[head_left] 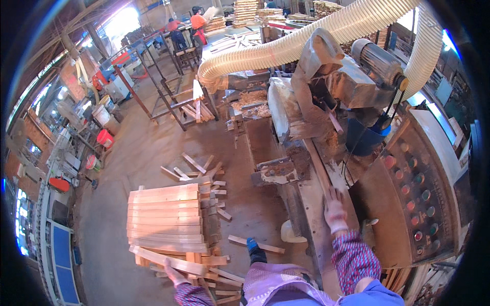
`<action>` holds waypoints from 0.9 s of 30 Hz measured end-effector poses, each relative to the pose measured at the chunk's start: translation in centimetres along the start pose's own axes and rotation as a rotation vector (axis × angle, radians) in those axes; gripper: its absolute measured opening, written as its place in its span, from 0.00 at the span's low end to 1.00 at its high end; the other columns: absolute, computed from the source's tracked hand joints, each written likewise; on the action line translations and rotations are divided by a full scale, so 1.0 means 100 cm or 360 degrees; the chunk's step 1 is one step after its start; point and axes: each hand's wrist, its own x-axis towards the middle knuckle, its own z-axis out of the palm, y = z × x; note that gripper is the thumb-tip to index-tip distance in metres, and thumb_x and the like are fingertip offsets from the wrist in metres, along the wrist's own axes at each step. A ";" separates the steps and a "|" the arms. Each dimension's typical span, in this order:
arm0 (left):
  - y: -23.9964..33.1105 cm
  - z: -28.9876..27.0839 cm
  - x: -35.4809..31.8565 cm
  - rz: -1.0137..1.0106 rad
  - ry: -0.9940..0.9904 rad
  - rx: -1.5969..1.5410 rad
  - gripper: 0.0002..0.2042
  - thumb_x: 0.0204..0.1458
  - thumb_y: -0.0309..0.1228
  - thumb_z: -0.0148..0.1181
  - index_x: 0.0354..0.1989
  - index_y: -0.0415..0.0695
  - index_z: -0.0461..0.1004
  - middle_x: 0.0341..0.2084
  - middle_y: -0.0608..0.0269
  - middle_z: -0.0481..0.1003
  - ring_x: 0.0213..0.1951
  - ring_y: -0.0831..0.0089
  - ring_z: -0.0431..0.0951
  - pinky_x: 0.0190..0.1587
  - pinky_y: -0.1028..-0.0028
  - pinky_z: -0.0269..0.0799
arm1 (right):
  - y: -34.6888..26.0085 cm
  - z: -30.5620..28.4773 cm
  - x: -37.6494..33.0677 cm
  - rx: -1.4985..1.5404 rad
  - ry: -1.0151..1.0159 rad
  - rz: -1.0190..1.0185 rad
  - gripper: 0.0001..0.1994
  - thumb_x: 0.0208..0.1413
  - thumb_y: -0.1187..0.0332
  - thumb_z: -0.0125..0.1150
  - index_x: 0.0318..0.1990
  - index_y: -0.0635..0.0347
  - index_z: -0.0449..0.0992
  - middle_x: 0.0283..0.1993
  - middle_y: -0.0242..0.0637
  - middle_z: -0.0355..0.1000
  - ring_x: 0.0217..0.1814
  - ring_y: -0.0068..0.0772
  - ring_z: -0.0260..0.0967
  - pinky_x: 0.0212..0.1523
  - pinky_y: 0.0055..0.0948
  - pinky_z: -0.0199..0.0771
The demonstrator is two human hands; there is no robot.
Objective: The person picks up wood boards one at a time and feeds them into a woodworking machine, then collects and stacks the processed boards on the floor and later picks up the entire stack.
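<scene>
My left hand (174, 273) grips the near edge of a pale wooden board (189, 266), fingers closed around it. That board lies askew on the near end of a stack of boards (163, 214). My right hand (335, 211) rests on the flat metal bed (315, 217) of a woodworking machine, its fingers stretched forward. They reach the near end of a narrow wooden strip (317, 162); whether they press on it is hard to tell. The strip's far end runs in under the machine's dusty metal hood (286, 109).
Loose offcuts (194, 163) lie on the floor beyond the stack. A button panel (416, 199) stands to the right, near a blue bucket (365, 137). A ribbed hose (265, 53) arches over the machine. Two people in orange (198, 21) work far back.
</scene>
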 end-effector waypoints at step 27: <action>-0.149 0.115 -0.222 -0.0340 -0.1507 0.0531 0.14 0.62 0.39 0.58 0.44 0.41 0.69 0.29 0.63 0.75 0.27 0.73 0.77 0.32 0.71 0.79 | -0.036 -0.051 -0.131 0.0219 0.0045 -0.0036 0.24 0.56 0.64 0.54 0.61 0.60 0.69 0.67 0.51 0.62 0.69 0.58 0.58 0.68 0.48 0.59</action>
